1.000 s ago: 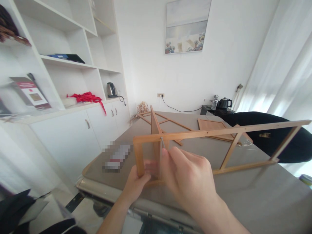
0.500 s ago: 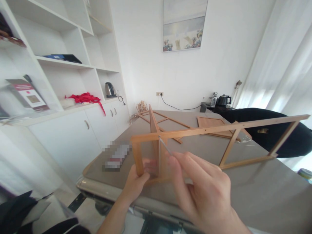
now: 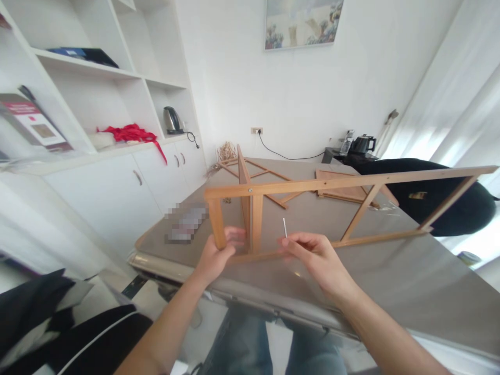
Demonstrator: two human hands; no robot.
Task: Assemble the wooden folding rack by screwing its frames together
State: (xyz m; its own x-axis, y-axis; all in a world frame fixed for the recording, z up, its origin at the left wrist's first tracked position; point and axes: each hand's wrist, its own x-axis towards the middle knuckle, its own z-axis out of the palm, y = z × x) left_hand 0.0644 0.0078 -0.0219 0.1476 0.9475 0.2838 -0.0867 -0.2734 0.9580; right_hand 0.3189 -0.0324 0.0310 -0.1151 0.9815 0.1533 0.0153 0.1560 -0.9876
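Observation:
A wooden frame (image 3: 312, 184) stands on its side across the table, with a shelf panel (image 3: 243, 174) set into it. My left hand (image 3: 216, 256) is closed around the short end bar at the frame's left. In my right hand (image 3: 310, 255), thumb and fingers pinch a thin metal hex key (image 3: 285, 228), its visible end pointing up. The key is apart from the wood, near the lower rail. A small screw head (image 3: 250, 190) shows in the upper rail where the panel meets it.
Behind the frame, more wooden frame pieces (image 3: 269, 172) and a wooden panel (image 3: 339, 186) lie on the grey table (image 3: 375, 291). A blurred packet (image 3: 187, 225) rests at the left. A black chair (image 3: 461, 208) stands at the right, white cabinets (image 3: 117, 192) at the left.
My right hand has drawn the hex key away from the screw in the upper rail, moving back and to the right. My left hand keeps its grip; the view has tilted down.

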